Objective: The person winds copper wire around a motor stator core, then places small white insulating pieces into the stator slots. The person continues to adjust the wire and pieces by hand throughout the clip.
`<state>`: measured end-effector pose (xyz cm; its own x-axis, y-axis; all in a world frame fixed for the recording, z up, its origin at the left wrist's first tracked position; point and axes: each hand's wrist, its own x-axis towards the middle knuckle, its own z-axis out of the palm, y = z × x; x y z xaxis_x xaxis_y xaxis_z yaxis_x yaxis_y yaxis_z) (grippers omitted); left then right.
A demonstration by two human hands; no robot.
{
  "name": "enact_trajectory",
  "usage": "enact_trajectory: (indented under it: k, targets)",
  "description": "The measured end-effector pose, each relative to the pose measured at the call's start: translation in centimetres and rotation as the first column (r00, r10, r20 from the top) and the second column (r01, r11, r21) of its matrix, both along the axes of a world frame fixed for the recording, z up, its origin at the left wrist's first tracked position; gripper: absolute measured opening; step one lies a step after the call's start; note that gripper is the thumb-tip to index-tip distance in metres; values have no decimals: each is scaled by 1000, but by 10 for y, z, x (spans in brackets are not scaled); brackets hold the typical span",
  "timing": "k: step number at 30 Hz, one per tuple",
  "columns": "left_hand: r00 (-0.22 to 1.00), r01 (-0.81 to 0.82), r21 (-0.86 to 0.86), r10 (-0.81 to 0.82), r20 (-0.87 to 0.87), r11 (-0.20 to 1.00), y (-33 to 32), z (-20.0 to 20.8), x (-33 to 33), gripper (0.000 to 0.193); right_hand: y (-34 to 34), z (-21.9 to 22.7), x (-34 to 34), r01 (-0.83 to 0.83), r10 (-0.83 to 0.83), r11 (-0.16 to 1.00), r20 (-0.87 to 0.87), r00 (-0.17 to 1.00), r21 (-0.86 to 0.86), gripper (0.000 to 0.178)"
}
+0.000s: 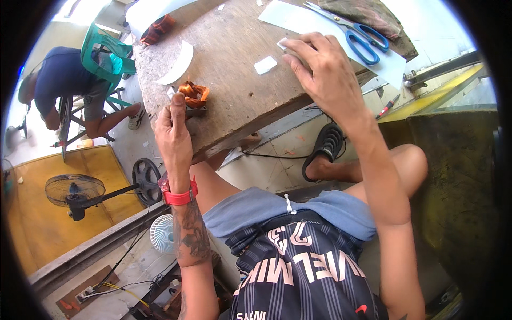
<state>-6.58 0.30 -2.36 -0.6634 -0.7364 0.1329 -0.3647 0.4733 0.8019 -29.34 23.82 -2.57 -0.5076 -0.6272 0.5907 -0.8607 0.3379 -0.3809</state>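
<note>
At the near left edge of the wooden table, my left hand (173, 125) is closed around a part with orange-copper wire coils (194, 95). Its thumb points up beside the windings, and a small white bit shows near the thumb tip. The palm and fingers hide the rest of the part. Over the table's right half, my right hand (328, 72) has its thumb and index finger apart. Its index fingertip touches a small white slip (281, 43). Another white slip (265, 65) lies just left of the thumb.
Blue-handled scissors (364, 44) rest on white sheet material (392, 69) at the table's right. A curved white strip (180, 64) and another copper coil (158, 29) lie far left. Beyond the table (224, 40), a person bends beside a green chair (98, 58). A black fan (74, 190) stands left.
</note>
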Motion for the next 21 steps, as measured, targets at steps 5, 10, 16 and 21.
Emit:
enact_trajectory:
  k: [5,10,16,21]
  targets:
    - [1000,-15,46,14,21,999,5,5,8,72,23,5,0,-124,147,972,-106,983,197,42]
    - [946,-175,-8,166,-278,985,32,9,42,42,59,6,13,-197,228,957,-129,965,213,26]
    - [941,102,258,-9,-338,961,117,23,58,24,39,14,76,-198,292,950,456,841,-242,23]
    - [854,288,578,68,-516,763,144,2,57,24,11,-3,141,-223,521,849,686,508,-480,23]
